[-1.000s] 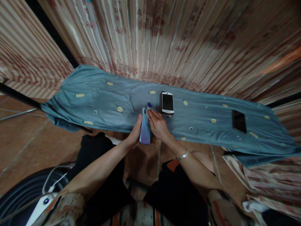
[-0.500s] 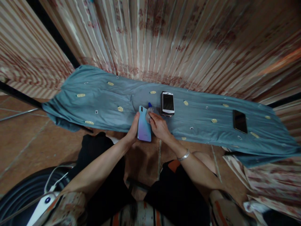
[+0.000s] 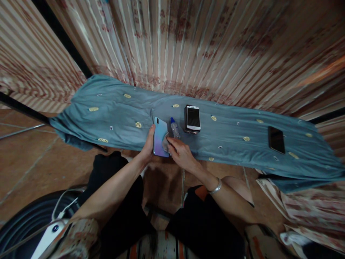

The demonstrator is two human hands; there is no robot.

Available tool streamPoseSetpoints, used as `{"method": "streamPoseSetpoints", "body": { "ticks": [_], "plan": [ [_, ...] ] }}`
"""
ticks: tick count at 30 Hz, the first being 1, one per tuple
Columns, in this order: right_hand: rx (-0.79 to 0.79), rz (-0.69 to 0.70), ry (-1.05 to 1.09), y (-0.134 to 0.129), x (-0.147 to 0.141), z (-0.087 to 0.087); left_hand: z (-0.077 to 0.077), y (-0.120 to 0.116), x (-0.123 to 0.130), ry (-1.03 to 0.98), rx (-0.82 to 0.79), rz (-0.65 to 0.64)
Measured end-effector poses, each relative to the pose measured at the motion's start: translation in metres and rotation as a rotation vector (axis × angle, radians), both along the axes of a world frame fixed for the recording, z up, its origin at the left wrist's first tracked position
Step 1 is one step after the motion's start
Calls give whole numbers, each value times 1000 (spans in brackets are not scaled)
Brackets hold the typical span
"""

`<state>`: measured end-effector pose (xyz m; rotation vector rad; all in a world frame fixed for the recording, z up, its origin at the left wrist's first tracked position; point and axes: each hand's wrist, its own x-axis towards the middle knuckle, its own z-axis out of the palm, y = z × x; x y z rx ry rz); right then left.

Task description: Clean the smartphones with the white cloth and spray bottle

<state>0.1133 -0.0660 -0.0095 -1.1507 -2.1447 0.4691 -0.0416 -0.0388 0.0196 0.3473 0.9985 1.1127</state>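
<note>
My left hand [image 3: 148, 145] is closed around the left edge of a phone [image 3: 161, 135] with a shiny blue-to-purple back, which faces up toward me. Between the fingers of my right hand [image 3: 181, 153] is a small grey cloth [image 3: 165, 142], pressed against the right side of the phone's back. Just beyond that hand lies a clear bottle with a blue cap [image 3: 174, 127], its lower end close to my fingers. To its right, a white-framed phone [image 3: 193, 118] rests on top of a small stack.
A teal patterned cloth [image 3: 118, 118] covers the long narrow table. A dark phone [image 3: 276, 140] lies toward its right end. Pleated curtains [image 3: 167, 46] hang behind. At the lower left are a black coil [image 3: 24, 216] and a white power strip [image 3: 50, 237] with cables.
The phone has moved left and slightly up with my left hand. My right hand has slid the cloth down along its back, and more of the bottle now shows.
</note>
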Motion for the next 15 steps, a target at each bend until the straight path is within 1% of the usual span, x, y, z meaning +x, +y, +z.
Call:
{"method": "streamPoseSetpoints", "body": {
  "ticks": [3,8,12,15],
  "plan": [
    [-19,17,-12,-8,-1,1,2,1,-3,7,-16,2],
    [-22,48,-44,-16,-2,1,2,2,-6,26,11,-6],
    [5,73,-120,-20,-3,5,5,3,-6,59,6,19],
    [67,98,-158,-24,-5,10,10,3,-6,86,6,35]
  ]
}}
